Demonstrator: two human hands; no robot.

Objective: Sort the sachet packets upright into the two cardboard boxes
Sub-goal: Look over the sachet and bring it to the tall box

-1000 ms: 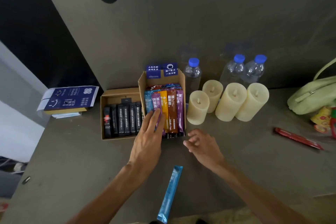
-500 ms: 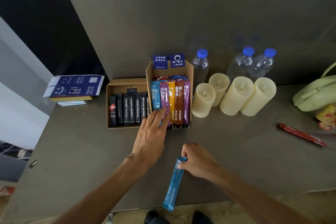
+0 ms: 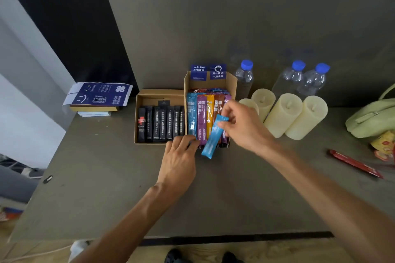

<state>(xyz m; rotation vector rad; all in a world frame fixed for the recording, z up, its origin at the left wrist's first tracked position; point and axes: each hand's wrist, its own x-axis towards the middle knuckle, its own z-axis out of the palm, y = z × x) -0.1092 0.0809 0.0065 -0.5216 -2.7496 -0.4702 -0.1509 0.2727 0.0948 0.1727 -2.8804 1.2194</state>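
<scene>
Here, head view: a blue sachet (image 3: pixel 213 136) poised over the taller cardboard box (image 3: pixel 232 83).
The right hand (image 3: pixel 241 126) pinches the sachet's far end. Its long axis slants from far right to near left, and the lower tip hangs just past the box's front edge. The left hand (image 3: pixel 179 156), fingers loosely extended and holding nothing, rests against the front of the packed row beside that tip. The right hand looks best placed to swing the packet upright. A red sachet (image 3: pixel 354 163) lies well apart to the right.
</scene>
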